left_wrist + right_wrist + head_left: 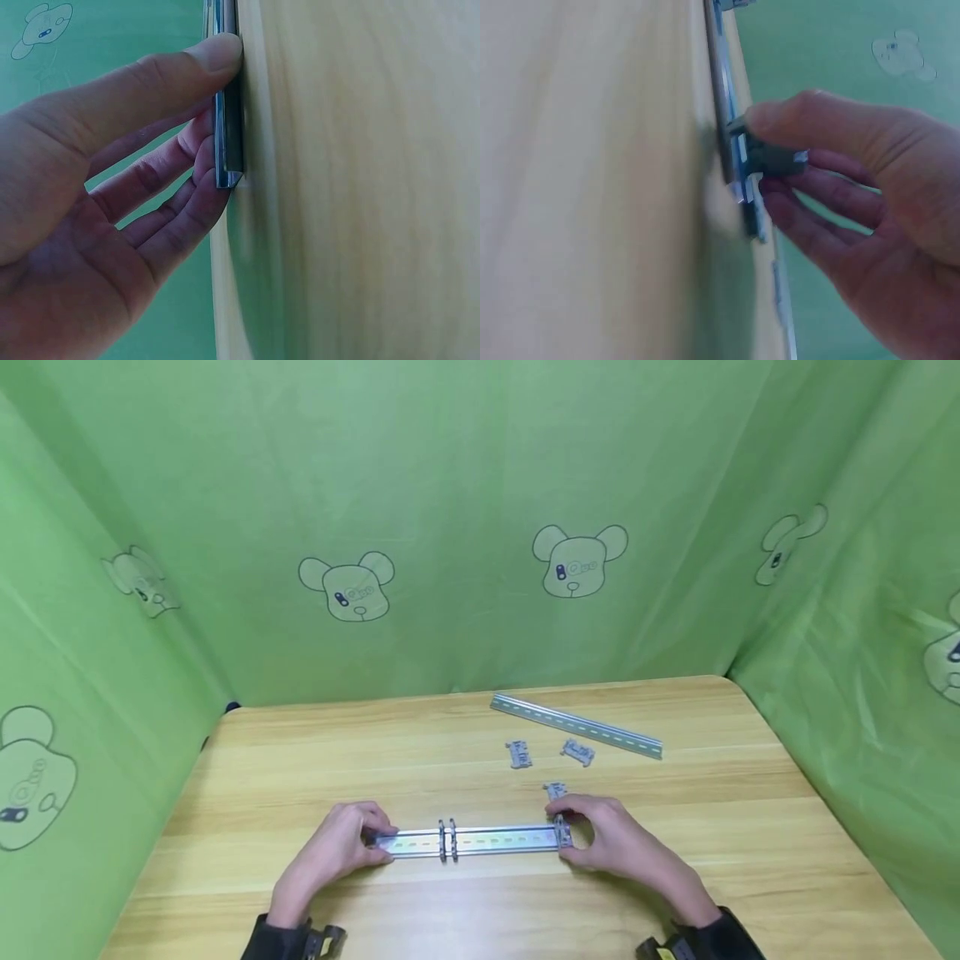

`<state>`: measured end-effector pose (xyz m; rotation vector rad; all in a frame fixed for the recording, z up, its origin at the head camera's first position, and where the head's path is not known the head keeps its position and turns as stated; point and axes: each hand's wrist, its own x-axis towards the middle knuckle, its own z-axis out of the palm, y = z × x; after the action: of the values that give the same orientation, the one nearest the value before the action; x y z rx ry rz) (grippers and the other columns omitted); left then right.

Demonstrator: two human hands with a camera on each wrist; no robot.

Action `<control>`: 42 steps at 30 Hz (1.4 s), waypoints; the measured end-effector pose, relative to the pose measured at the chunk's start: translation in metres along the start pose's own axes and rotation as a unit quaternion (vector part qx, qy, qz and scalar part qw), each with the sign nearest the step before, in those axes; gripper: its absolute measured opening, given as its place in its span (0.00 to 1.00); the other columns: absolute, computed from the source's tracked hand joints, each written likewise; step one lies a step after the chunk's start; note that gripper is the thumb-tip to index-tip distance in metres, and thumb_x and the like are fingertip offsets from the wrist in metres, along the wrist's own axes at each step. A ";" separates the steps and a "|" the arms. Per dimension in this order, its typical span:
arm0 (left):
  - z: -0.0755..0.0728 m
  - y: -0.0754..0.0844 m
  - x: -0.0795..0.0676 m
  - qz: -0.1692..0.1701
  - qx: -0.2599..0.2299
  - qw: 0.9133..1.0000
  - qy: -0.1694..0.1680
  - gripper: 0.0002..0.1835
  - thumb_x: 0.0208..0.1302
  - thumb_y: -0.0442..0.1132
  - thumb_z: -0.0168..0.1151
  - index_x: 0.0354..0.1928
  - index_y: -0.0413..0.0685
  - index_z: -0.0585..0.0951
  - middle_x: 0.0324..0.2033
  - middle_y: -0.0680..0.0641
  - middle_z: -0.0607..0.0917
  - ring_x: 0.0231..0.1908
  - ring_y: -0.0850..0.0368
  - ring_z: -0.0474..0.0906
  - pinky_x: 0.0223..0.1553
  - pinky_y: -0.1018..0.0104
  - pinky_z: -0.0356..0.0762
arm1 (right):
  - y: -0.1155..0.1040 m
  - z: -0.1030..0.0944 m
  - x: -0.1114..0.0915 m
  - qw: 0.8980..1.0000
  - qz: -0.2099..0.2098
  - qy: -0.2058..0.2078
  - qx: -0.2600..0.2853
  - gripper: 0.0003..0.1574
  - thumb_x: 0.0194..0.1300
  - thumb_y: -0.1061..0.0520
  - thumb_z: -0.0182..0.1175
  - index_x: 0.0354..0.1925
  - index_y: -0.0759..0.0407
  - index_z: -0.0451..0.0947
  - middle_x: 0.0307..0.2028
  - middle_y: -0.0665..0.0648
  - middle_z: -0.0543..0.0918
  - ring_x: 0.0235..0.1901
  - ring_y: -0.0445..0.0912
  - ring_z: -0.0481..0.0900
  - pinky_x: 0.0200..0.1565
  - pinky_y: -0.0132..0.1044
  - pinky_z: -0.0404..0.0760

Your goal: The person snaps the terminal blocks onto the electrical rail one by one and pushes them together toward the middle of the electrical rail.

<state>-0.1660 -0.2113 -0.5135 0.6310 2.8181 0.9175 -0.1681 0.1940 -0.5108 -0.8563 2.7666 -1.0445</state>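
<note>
A slotted metal DIN rail point(506, 840) lies crosswise near the front of the table. My left hand point(341, 846) grips its left end, thumb on the near edge and fingers on the far edge; in the left wrist view the rail's cut end point(229, 169) shows between them. Two narrow grey clips point(447, 841) stand side by side across the rail, left of its middle. At the right end my right hand point(611, 839) pinches another grey terminal-block-like clip point(774, 156) between thumb and fingers. This clip sits over the rail's end. Just behind the right fingertips lies a loose grey clip point(554, 790).
Farther back on the wooden table point(300, 752) are two more loose grey clips, one on the left point(519, 754) and one on the right point(577, 752). A second slotted rail point(577, 725) lies slanted behind them. Green curtains point(465, 635) enclose the table's back and sides.
</note>
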 end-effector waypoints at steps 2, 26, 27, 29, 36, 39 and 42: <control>-0.001 0.001 0.001 -0.002 0.000 1.000 0.000 0.19 0.39 0.40 0.79 0.39 0.46 0.90 0.37 0.55 0.86 0.37 0.58 0.80 0.39 0.61 0.83 | 0.005 0.001 -0.002 0.999 0.012 0.008 0.050 0.36 0.45 0.60 0.76 0.55 0.62 0.78 0.50 0.56 0.84 0.49 0.47 0.82 0.53 0.44 0.82; -0.003 0.004 0.006 0.004 0.013 1.000 0.005 0.19 0.38 0.39 0.80 0.38 0.47 0.90 0.37 0.55 0.86 0.38 0.58 0.80 0.42 0.57 0.83 | 0.008 0.008 -0.003 0.996 0.037 0.040 0.065 0.34 0.42 0.58 0.77 0.52 0.56 0.81 0.48 0.50 0.86 0.48 0.42 0.82 0.55 0.44 0.80; -0.003 0.005 0.006 0.006 0.012 1.000 0.006 0.19 0.38 0.39 0.80 0.38 0.47 0.90 0.37 0.54 0.86 0.38 0.58 0.80 0.42 0.56 0.83 | 0.008 0.008 -0.004 0.996 0.037 0.039 0.071 0.35 0.41 0.59 0.77 0.52 0.57 0.81 0.49 0.51 0.86 0.48 0.42 0.82 0.54 0.43 0.81; -0.003 0.006 0.005 0.006 0.008 1.000 0.004 0.19 0.38 0.38 0.80 0.38 0.45 0.90 0.37 0.53 0.86 0.38 0.57 0.80 0.42 0.55 0.83 | 0.008 0.009 -0.004 0.996 0.034 0.037 0.079 0.35 0.42 0.60 0.77 0.52 0.58 0.81 0.49 0.53 0.85 0.48 0.44 0.83 0.53 0.42 0.81; -0.004 0.009 0.002 0.006 0.001 1.000 0.003 0.19 0.39 0.36 0.79 0.38 0.44 0.89 0.38 0.52 0.86 0.38 0.56 0.81 0.42 0.55 0.83 | 0.009 0.010 -0.004 0.997 0.027 0.026 0.074 0.34 0.44 0.59 0.76 0.53 0.57 0.80 0.50 0.53 0.85 0.49 0.45 0.82 0.54 0.43 0.81; -0.003 0.009 0.001 0.007 -0.001 1.000 0.001 0.18 0.38 0.35 0.79 0.38 0.44 0.89 0.37 0.52 0.86 0.38 0.56 0.80 0.42 0.55 0.84 | 0.010 0.011 -0.005 0.997 0.028 0.022 0.074 0.34 0.43 0.57 0.77 0.52 0.56 0.80 0.49 0.51 0.85 0.48 0.43 0.83 0.54 0.43 0.81; -0.003 0.009 0.000 0.005 0.001 1.000 0.000 0.18 0.38 0.35 0.79 0.38 0.44 0.89 0.38 0.52 0.86 0.38 0.57 0.80 0.41 0.56 0.84 | 0.011 0.011 -0.004 0.997 0.025 0.022 0.073 0.34 0.44 0.56 0.77 0.52 0.55 0.81 0.48 0.49 0.85 0.48 0.42 0.82 0.54 0.44 0.81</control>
<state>-0.1636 -0.2066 -0.5062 0.6460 2.8190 0.9150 -0.1673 0.1969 -0.5269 -0.7513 2.6908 -1.2520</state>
